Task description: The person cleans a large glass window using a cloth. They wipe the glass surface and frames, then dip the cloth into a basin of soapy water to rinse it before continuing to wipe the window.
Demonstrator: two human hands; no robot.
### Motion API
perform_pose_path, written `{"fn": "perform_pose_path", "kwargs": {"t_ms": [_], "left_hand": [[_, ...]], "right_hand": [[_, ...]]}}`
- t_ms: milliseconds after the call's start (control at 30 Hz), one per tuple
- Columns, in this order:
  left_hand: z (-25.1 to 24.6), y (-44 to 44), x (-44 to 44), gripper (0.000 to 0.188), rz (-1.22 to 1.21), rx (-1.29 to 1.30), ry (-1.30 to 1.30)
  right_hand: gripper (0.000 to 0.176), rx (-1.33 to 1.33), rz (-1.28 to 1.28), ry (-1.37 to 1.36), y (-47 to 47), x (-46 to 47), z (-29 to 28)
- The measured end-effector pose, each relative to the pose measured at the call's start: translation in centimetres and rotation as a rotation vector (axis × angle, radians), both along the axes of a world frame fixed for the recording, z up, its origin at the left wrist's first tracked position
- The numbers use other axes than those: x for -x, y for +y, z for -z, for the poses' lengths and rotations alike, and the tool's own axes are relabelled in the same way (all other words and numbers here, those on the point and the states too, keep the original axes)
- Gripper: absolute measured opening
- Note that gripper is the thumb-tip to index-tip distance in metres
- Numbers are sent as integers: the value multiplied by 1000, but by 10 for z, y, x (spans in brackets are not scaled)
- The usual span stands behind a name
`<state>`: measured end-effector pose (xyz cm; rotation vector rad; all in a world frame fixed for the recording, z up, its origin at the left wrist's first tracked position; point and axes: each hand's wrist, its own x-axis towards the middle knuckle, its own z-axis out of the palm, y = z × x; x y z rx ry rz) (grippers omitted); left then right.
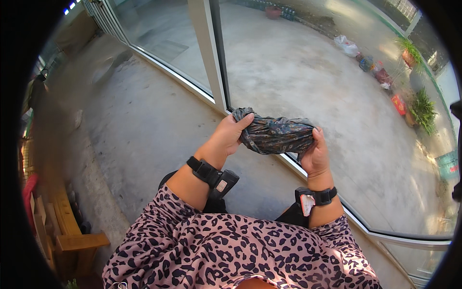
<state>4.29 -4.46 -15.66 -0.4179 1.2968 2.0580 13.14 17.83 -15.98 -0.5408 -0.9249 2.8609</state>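
A dark cloth with a small floral print (279,133) is stretched between my two hands, bunched into creased folds. My left hand (231,132) grips its left end, thumb on top. At the other end, my right hand (316,151) pinches the fabric between thumb and fingers. Below the cloth runs the white bottom frame of a glass door (296,165), and I cannot tell whether the two touch. Black straps with small devices sit on both of my wrists.
A white upright door frame (205,50) rises just beyond my left hand. Behind the glass, potted plants (424,112) and a white plastic bag (346,46) line the far edge. Concrete floor (144,133) spreads to the left, and a wooden bench (81,242) stands at lower left.
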Motion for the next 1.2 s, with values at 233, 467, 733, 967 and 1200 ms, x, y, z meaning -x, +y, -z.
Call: {"fn": "perform_pose_path", "kwargs": {"t_ms": [233,467,733,967,1200], "left_hand": [[10,-4,-10,17,-117,217,-34],[18,-6,-27,73,419,704,222],[-23,-16,-67,97,1435,746,508],[-46,-18,-90,70,765,25,645],[-59,-20,-91,51,444,-470,130]], "right_hand": [[43,85,-41,70,-7,-12,-23],[51,154,-129,182,-8,-19,-31],[33,-147,-191,132,-42,-56,-68],[43,-234,-246,95,-52,-76,-73],[31,-409,-194,-29,-33,-66,-49]]}}
